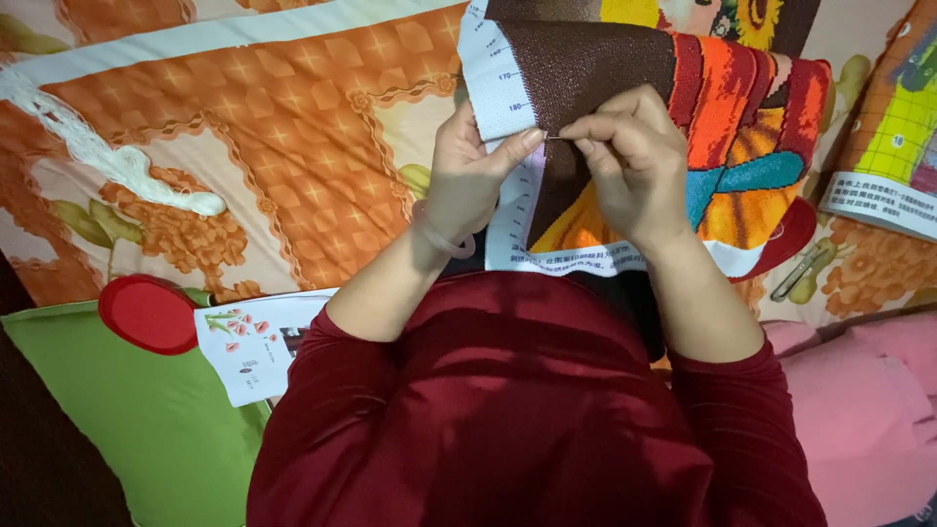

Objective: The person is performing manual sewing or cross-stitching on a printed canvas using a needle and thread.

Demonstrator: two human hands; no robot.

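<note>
Pinching the needle [554, 138] between thumb and forefinger, my right hand [630, 161] is closed tight on it, right at the brown patch of the cross-stitch cloth [625, 68]. My left hand [473, 171] is clamped on the cloth's white edge strip [493, 98], thumb on top, just left of the pinch. The needle is tiny and mostly hidden by my fingertips; I can't make out the thread. My worry is that the needle could slip from so small a hold, or prick the left thumb, which lies almost touching its tip. The cloth could also slide if the left hand eases. Most of the cloth spreads above and right of the pinch, over the orange bedspread [293, 117].
</note>
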